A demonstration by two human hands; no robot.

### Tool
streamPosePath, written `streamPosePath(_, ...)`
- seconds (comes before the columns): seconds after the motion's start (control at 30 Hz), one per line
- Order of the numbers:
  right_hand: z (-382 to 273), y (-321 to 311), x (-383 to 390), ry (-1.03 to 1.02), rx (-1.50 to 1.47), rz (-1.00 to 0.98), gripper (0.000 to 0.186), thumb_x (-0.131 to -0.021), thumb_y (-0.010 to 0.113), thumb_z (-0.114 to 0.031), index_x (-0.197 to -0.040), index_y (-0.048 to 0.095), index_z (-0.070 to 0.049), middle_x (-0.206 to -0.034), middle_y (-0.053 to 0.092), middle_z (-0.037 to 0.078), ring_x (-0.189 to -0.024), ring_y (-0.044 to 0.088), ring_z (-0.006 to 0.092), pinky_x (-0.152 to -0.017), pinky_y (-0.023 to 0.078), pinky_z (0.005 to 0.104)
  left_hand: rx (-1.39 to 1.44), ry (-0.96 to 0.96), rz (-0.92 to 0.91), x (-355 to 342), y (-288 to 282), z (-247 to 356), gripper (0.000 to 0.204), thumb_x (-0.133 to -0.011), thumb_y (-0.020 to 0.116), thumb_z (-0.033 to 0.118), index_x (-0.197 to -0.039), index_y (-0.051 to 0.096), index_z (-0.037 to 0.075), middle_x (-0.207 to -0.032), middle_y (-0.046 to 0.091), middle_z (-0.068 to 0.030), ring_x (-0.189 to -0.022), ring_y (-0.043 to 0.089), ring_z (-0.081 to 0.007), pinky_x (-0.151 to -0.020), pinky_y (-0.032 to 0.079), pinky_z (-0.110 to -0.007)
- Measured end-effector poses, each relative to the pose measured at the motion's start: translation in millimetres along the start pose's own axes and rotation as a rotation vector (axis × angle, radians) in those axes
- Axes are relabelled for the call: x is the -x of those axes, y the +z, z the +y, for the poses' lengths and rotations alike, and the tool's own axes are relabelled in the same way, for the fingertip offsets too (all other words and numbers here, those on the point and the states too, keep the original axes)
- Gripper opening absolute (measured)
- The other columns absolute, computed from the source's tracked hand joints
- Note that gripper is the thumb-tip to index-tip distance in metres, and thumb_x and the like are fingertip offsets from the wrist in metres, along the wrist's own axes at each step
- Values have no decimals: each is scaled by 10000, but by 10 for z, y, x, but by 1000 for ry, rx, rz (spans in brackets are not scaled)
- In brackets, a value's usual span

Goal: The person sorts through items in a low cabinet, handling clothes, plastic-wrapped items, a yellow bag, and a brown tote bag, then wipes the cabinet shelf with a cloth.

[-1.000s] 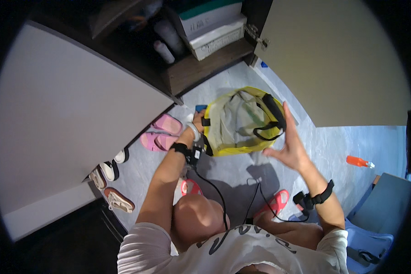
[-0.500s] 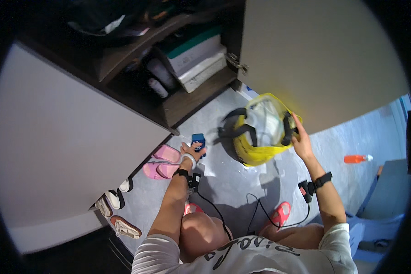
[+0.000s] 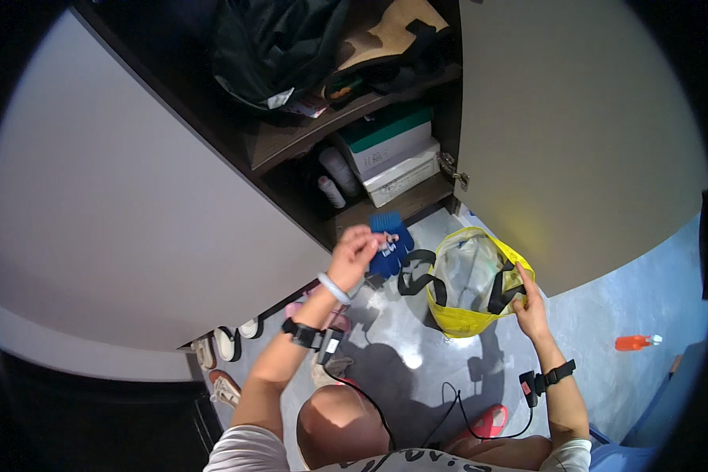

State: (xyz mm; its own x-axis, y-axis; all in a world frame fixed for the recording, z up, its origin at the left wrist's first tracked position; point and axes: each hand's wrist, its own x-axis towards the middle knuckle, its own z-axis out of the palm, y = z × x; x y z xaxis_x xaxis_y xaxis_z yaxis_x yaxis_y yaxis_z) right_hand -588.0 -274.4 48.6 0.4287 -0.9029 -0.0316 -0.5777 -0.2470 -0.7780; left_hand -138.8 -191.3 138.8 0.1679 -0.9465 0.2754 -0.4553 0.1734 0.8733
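My left hand (image 3: 352, 256) is closed on a blue glove (image 3: 399, 245) with a ribbed cuff and white print, held up in front of the cabinet's lower shelf. The glove's finger-like lower end hangs down. To its right, a yellow bag (image 3: 462, 324) with black handles stands with its mouth spread, and crumpled pale, clear plastic (image 3: 468, 271) shows inside. My right hand (image 3: 532, 308) grips the bag's right rim beside one handle, the thumb toward the inner side. The other handle flops out to the left.
Boxes (image 3: 405, 173) and a pale bottle (image 3: 331, 192) stand on the cabinet's lower shelf (image 3: 417, 200); dark bags (image 3: 283, 47) lie above. The cabinet door (image 3: 582, 141) stands open at right. Shoes (image 3: 226, 344) line the left side. An orange bottle (image 3: 633, 343) lies far right.
My left hand has lifted the blue glove off the floor, raising it toward the cabinet. The yellow bag has gone from tilted to more upright, my right hand still on its rim.
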Motion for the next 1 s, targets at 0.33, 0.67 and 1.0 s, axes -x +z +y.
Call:
streamPosePath(0.33,-366,611,-462,140,-227,8,814,-726,519,136,-1484,406,-138,-1446,478,188,-1373,424,319,-1157,301,374,-810,91,329,-729,-1923,2146,285,-963,604,196,-1147,676,-9,-1228,535,-153,-1037,587,-275,-890,498,-363)
streamPosePath(0.67,-1037,761,-411,114,-181,54,751,-780,611,50,-1467,434,-196,-1374,522,205,-1286,504,360,-1091,401,398,-1875,-464,11,-1531,-2570,1560,308,-924,523,152,-1151,703,49,-1328,599,-182,-1240,520,-353,-1001,451,-426)
streamPosePath(1.0,-981,425,-374,75,-220,376,844,-811,600,43,-1544,217,-126,-1345,556,242,-1169,601,393,-944,493,407,-929,-141,-448,-438,-1274,2077,219,-879,656,184,-1047,696,50,-1125,682,-161,-934,684,-316,-792,542,-396)
